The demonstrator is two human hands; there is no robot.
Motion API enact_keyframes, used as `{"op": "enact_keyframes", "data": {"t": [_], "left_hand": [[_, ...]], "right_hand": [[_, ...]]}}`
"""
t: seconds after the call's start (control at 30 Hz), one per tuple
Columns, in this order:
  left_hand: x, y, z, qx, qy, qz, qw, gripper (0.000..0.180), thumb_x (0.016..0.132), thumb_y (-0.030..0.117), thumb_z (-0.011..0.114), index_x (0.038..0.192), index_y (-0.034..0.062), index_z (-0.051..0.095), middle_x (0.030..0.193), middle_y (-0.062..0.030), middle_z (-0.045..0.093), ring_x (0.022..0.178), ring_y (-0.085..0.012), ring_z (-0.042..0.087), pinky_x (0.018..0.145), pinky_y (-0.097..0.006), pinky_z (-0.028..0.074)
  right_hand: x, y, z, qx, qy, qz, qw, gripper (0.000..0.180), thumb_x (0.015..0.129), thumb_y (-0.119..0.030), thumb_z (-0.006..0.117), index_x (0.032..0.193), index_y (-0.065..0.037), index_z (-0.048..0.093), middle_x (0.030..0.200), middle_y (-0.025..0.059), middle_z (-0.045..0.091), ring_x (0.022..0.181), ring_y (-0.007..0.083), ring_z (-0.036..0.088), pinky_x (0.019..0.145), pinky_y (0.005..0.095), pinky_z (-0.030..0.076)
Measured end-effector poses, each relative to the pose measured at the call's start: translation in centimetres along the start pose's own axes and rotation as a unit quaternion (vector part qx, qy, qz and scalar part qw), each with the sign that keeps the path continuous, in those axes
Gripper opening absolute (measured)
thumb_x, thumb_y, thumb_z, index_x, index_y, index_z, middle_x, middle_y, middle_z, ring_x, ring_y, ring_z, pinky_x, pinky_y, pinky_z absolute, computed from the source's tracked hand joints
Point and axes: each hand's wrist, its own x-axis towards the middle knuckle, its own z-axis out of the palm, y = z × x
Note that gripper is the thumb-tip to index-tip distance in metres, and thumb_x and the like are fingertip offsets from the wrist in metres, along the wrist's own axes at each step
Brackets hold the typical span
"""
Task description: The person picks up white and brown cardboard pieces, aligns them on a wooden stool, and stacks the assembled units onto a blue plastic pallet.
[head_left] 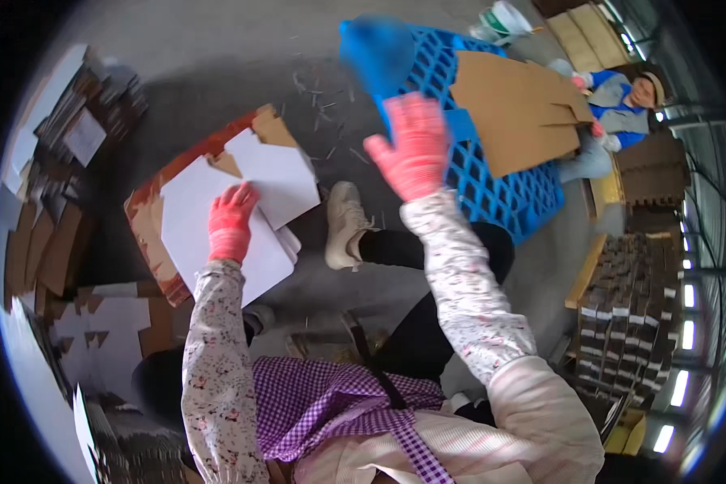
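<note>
My left hand (231,222), in a pink-red glove, is at a notched white cardboard sheet (282,179). Its fingers are bent together at the sheet's left edge. Beneath lies another white cardboard sheet (206,214), on a worn reddish-brown board (155,266). My right hand (415,149), gloved the same way, is raised with fingers stretched out and nothing in it. Motion smears it slightly. It appears in front of the near-left side of a blue plastic pallet (465,153), left of a brown cardboard sheet (512,113) lying there.
A blurred blue shape (379,55) covers the pallet's far-left corner. Beyond the brown sheet a co-worker (621,105) sits. Cardboard stacks stand at left (73,129) and right (625,315). A white bucket (504,20) is at the back; scraps litter the floor. My shoe (345,226) is between board and pallet.
</note>
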Motion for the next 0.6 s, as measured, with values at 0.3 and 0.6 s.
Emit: {"op": "enact_keyframes", "data": {"t": [0.3, 0.6], "left_hand": [[2.6, -0.2, 1.3, -0.059, -0.001, 0.013, 0.998, 0.044, 0.071, -0.003, 0.049, 0.11, 0.0156, 0.058, 0.12, -0.0037, 0.054, 0.11, -0.0249, 0.049, 0.089, -0.037, 0.042], [1.0, -1.9, 1.5, -0.073, -0.076, -0.048, 0.993, 0.045, 0.072, -0.005, 0.044, 0.111, 0.0128, 0.057, 0.115, -0.0078, 0.057, 0.109, -0.0285, 0.05, 0.095, -0.038, 0.039]], "right_hand": [[-3.0, 15.3, -3.4, -0.235, -0.253, 0.277, 0.897, 0.073, 0.074, -0.043, 0.065, 0.13, -0.008, 0.034, 0.129, 0.0147, 0.042, 0.116, 0.0309, 0.043, 0.093, 0.0483, 0.037], [8.1, 13.6, -20.5, -0.576, 0.222, -0.115, 0.778, 0.011, 0.085, -0.014, 0.049, 0.075, -0.019, 0.047, 0.058, -0.0004, 0.042, 0.046, 0.0102, 0.046, 0.039, 0.0318, 0.038]]}}
